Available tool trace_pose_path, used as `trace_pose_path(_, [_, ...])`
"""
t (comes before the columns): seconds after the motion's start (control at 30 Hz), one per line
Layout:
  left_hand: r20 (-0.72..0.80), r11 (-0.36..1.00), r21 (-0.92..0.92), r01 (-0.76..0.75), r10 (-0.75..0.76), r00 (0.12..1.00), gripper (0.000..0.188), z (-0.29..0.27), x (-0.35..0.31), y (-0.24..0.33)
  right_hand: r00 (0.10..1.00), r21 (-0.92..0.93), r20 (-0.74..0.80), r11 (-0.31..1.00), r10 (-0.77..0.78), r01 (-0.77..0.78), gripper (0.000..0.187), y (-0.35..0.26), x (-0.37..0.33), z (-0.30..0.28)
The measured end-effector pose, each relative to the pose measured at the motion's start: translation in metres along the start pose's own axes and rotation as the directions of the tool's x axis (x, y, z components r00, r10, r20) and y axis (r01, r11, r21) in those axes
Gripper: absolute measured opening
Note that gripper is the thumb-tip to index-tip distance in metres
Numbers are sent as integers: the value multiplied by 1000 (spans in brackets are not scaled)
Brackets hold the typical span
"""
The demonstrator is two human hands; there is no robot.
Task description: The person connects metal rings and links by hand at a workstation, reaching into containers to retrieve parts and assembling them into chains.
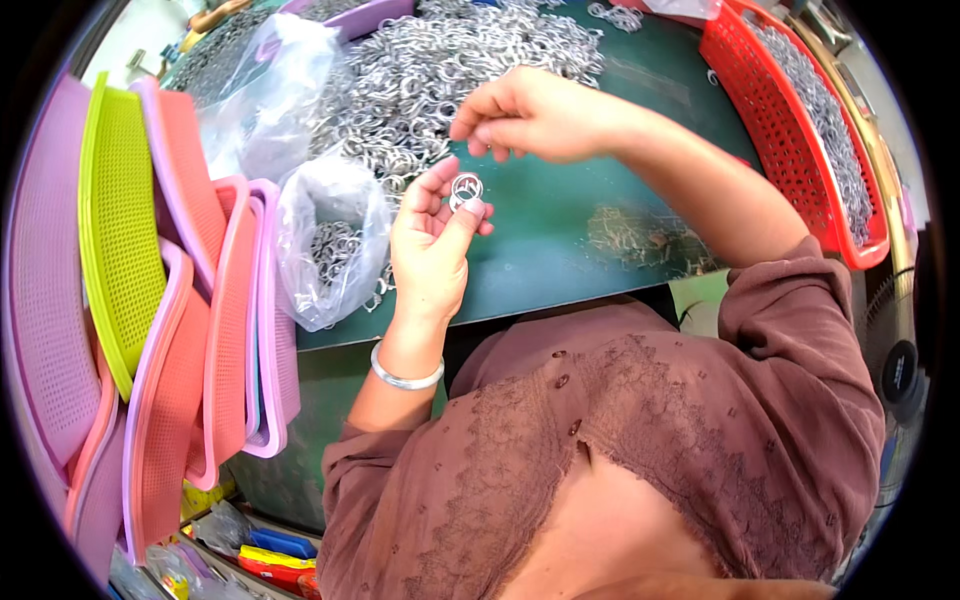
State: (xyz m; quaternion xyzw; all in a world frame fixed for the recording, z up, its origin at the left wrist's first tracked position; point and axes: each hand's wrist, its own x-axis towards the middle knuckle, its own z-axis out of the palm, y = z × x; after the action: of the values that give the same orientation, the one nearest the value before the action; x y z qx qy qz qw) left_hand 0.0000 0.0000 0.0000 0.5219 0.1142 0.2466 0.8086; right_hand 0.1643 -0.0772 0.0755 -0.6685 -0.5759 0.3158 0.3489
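Note:
My left hand [432, 228] is raised above the near part of the table, palm up, its thumb pressing a few silvery metal rings [466, 188] against the fingers. Farther off and slightly to the right, my right hand [528, 115] hovers by the edge of a large heap of metal rings [410, 75]. Its fingers are loosely bent and a little apart, and no ring shows between them. Left of my left hand stands a clear plastic bag [372, 215] with more rings inside. My left wrist wears a silver bangle [407, 372].
Purple, pink and lime green perforated baskets [120, 230] are stacked on the left. A red basket [775, 130] filled with metal pieces stands at the right. The green tabletop [540, 250] ends just before my body. Another clear bag [275, 85] lies behind, near a purple tray [365, 18].

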Motion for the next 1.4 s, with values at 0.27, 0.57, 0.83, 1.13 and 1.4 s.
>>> trace_pose_path(0.27, [124,982,177,-64,43,991,45,38,5,-14,983,223,-167,969,-70,107,17,37,-58,25])
trace_pose_path(0.57, [131,988,104,110,-123,984,31,60,5,-15,920,281,-390,956,31,87,11,49,-90,24])
trace_pose_path(0.83, [113,975,110,195,-207,972,13,69,9,-22,871,149,-488,977,-61,152,8,59,-106,22])
trace_pose_path(1.13, [297,766,568,-301,149,943,10,71,13,-34,873,72,-484,990,-69,118,5,52,-119,15])
trace_pose_path(1.4, [215,958,236,160,-212,953,13,84,13,-26,840,46,-532,987,-108,156,5,53,-125,16])
